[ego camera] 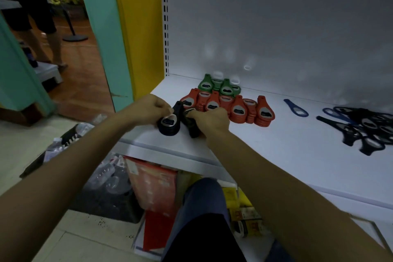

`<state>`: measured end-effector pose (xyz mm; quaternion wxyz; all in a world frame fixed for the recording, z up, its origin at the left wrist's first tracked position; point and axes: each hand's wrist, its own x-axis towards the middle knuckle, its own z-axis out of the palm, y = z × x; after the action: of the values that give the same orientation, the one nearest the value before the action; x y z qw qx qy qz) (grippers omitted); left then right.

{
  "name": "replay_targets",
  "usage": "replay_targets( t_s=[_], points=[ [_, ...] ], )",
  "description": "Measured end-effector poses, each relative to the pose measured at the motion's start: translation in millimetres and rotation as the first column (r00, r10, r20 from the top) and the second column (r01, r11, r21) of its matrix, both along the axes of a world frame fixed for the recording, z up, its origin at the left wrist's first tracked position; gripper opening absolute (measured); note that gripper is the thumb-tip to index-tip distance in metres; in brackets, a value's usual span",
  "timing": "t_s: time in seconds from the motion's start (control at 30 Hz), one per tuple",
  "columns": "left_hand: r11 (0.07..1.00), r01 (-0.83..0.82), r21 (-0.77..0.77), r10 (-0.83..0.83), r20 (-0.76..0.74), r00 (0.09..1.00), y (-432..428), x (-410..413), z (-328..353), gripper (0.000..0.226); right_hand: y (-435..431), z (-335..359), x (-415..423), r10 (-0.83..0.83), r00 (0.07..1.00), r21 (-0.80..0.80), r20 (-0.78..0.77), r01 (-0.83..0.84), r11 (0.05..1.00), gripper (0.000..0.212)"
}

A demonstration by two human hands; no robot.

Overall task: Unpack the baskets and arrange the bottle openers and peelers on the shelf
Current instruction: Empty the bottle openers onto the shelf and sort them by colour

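Both hands gripped black bottle openers (pixel 169 126) on the shelf (pixel 265 144).
The left hand (pixel 152 106) pinched one stack, the right hand (pixel 210 120) clutched another; red openers (pixel 236 110) lay just beyond.

Arms extended; left hand (pixel 152 107), right hand (pixel 209 120) curled, close together

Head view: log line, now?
left hand: holds black opener stack | right hand: holds second black stack | shelf: red stacks, green stacks placed

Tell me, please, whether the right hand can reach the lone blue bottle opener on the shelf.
Probably yes: bare shelf lies between the right hand and the blue bottle opener, though its grip holds black bottle openers.
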<state>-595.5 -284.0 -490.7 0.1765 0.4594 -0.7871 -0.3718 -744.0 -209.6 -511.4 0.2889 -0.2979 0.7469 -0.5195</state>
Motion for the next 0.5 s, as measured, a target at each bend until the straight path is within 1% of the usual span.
replay_targets(
  t_s=[0.03, 0.1, 0.17, 0.2, 0.27, 0.33, 0.37, 0.4, 0.5],
  points=[
    [1.0, 0.004, -0.003, -0.004, -0.011, 1.0, -0.5, -0.1, -1.0, 0.019, -3.0, -0.1, 3.5, -0.007, 0.998, 0.03, -0.069, 0.01, 1.0, 0.047],
    [1.0, 0.004, -0.002, -0.004, -0.033, 0.999, -2.0, -0.1, -3.5, 0.014, -5.8, 3.7, 7.2, 0.016, 0.981, 0.092, -0.194, 0.002, 0.996, 0.054],
    [1.0, -0.004, 0.028, 0.006, -0.08, 0.997, -2.5, 0.1, -6.1, 0.009, -6.3, 10.1, 6.4, 0.079, 0.966, 0.163, -0.245, -0.04, 0.986, 0.058],
    [0.999, -0.005, 0.038, 0.009, -0.101, 0.995, -2.5, -0.2, -7.1, 0.007, -5.5, 13.7, 5.6, 0.106, 0.965, 0.188, -0.239, -0.061, 0.98, 0.055],
    [0.999, -0.006, 0.035, 0.01, -0.123, 0.992, -3.0, -1.4, -8.9, 0.005, -2.9, 21.1, 5.5, 0.131, 0.977, 0.2, -0.167, -0.096, 0.975, 0.037],
    [0.999, -0.004, 0.034, 0.008, -0.135, 0.991, -3.0, -1.9, -9.6, 0.01, -0.9, 28.4, 7.9, 0.12, 0.993, 0.198, -0.002, -0.117, 0.973, 0.016],
    [0.999, -0.002, 0.035, 0.007, -0.134, 0.991, -3.2, -2.1, -9.4, 0.012, -0.3, 30.3, 8.5, 0.108, 0.992, 0.197, 0.071, -0.12, 0.973, 0.012],
    [0.999, 0.0, 0.034, 0.005, -0.129, 0.992, -3.7, -2.2, -9.1, 0.013, -0.1, 31.4, 8.8, 0.101, 0.987, 0.192, 0.123, -0.124, 0.974, 0.013],
    [0.999, 0.007, 0.031, -0.004, -0.101, 0.995, -4.1, -1.7, -7.7, 0.014, 2.9, 31.2, 10.2, 0.109, 0.972, 0.157, 0.207, -0.143, 0.977, 0.011]
  ],
)
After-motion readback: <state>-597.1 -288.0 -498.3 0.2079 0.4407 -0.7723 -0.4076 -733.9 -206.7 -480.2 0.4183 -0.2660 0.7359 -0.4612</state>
